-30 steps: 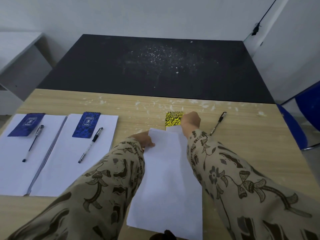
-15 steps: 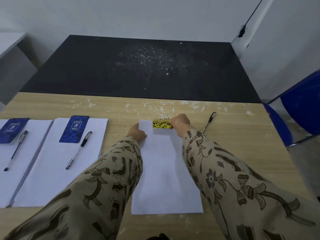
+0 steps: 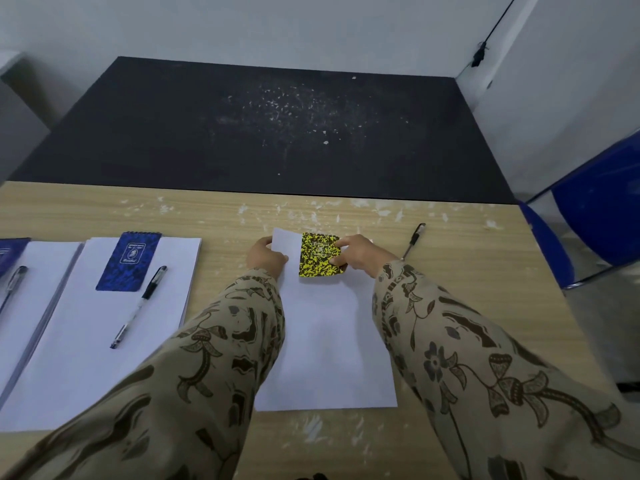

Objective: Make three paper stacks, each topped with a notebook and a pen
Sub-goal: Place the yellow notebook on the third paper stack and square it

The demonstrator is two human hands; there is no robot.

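Leftmost notebook [image 3: 12, 252] and paper stack [image 3: 45, 271] cut off at left edge, blue chair [image 3: 602, 209] at right

At centre frame the notebook [image 3: 320, 255] was yellow speckled with black, on white paper [image 3: 325, 341]; at left a notebook [image 3: 130, 261] was mottled blue; the sleeves [image 3: 214, 358] were tan with dark brown florals; the tabletop [image 3: 467, 282] was pale woodgrain.

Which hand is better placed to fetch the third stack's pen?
Probably right: the loose pen lies just right of the right hand, which pinches the yellow notebook; the left hand grips the paper.
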